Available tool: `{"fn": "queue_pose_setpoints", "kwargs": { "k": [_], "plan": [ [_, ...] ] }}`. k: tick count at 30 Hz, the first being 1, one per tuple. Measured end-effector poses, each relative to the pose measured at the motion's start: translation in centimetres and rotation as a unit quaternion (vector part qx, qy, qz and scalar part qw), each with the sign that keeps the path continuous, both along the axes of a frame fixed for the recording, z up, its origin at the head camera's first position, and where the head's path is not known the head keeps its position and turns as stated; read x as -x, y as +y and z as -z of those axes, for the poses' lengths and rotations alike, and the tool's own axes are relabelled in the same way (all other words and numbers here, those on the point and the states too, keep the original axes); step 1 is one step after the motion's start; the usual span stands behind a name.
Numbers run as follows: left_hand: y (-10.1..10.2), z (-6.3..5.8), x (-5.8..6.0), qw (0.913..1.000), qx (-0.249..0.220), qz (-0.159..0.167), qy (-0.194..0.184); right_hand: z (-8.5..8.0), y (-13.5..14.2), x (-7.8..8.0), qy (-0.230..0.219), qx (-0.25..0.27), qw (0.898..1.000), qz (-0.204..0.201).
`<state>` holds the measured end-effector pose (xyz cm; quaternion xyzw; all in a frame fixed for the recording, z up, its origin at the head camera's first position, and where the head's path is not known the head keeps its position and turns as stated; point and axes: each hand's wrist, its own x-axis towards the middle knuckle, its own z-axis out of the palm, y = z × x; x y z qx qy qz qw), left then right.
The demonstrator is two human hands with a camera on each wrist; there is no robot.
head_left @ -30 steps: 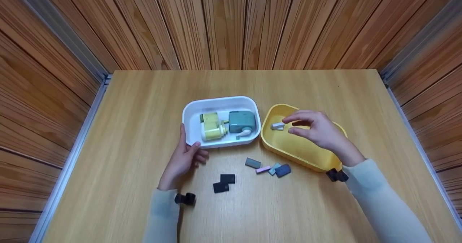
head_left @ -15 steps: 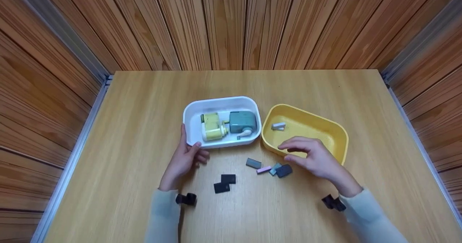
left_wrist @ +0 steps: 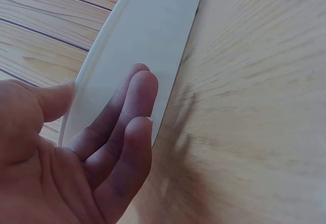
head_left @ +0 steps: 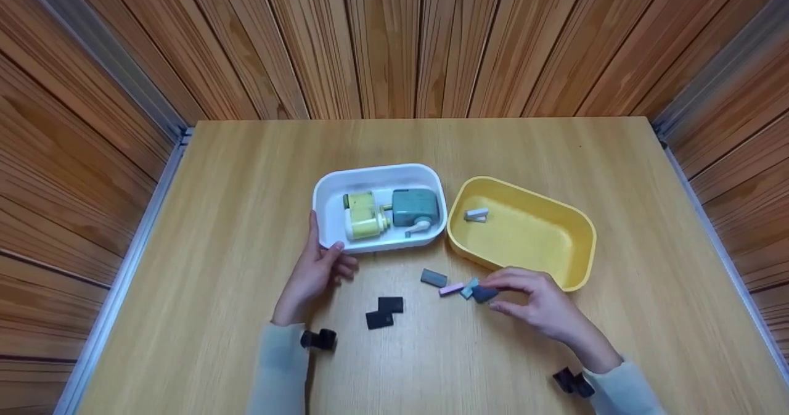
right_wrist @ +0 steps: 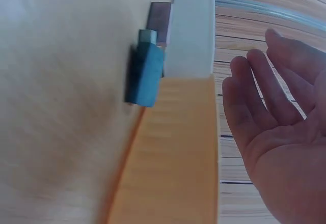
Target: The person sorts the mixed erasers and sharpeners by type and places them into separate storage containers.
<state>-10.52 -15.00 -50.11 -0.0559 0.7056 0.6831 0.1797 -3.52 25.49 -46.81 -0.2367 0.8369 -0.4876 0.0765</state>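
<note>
My left hand (head_left: 313,276) holds the near left corner of a white tray (head_left: 339,175), thumb at the rim. In the left wrist view, several fingers (left_wrist: 140,94) curve along the tray's outer wall. A yellow-green device (head_left: 363,214) and a teal one (head_left: 414,208) with a crank handle lie in the tray. My right hand (head_left: 536,301), fingers apart and holding nothing, hovers with its fingertips right at a dark blue block (head_left: 483,294). Beside that block lie a light blue piece (head_left: 468,288), a pink bar (head_left: 451,289) and a grey block (head_left: 434,277).
A yellow tray (head_left: 530,242) stands right of the white tray, with small white and grey pieces (head_left: 476,214) inside. Two flat black pieces, one nearer (head_left: 379,320) and one farther (head_left: 390,304), lie on the wooden table (head_left: 203,230). Wood-panelled walls (head_left: 382,45) surround it.
My right hand has moved from over the yellow tray toward the near side, down to the dark blue block. The left hand has stayed at the white tray.
</note>
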Motion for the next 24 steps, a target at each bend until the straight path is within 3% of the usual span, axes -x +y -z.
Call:
{"fn": "queue_pose_setpoints", "kwargs": {
  "k": [10,24],
  "plan": [
    [0.2,0.1,0.2,0.9999,-0.006,-0.009,0.003,2.0,0.5,-0.8,-0.022,-0.055,0.998,0.021],
    [0.0,0.2,0.1,0.9998,0.009,0.000,0.015,2.7,0.3,-0.4,-0.068,-0.157,0.985,0.014]
  ]
}}
